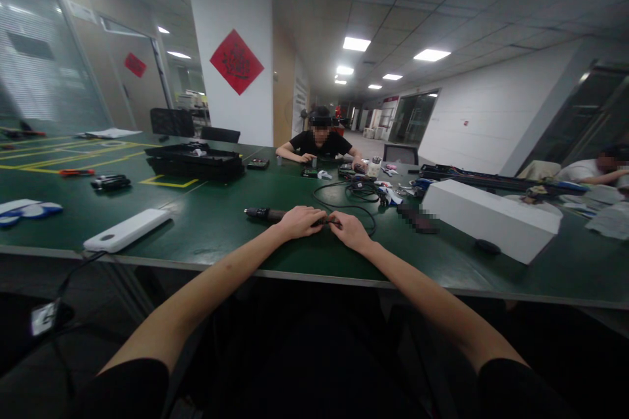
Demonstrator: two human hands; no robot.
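Observation:
A dark, rod-shaped tool [263,213] with a black cable lies on the green table [206,222] near the front edge. My left hand [301,220] is closed over the tool's right part, fingers wrapped round it. My right hand [348,229] pinches the tool's thin tip just to the right, fingertips meeting those of the left hand. The cable [344,200] loops away behind my hands toward the table's middle.
A white flat device [126,230] lies at the left front and a long white box [489,218] at the right. A black tool case [196,161] sits further back. One person [320,141] sits opposite, another [597,170] at the far right.

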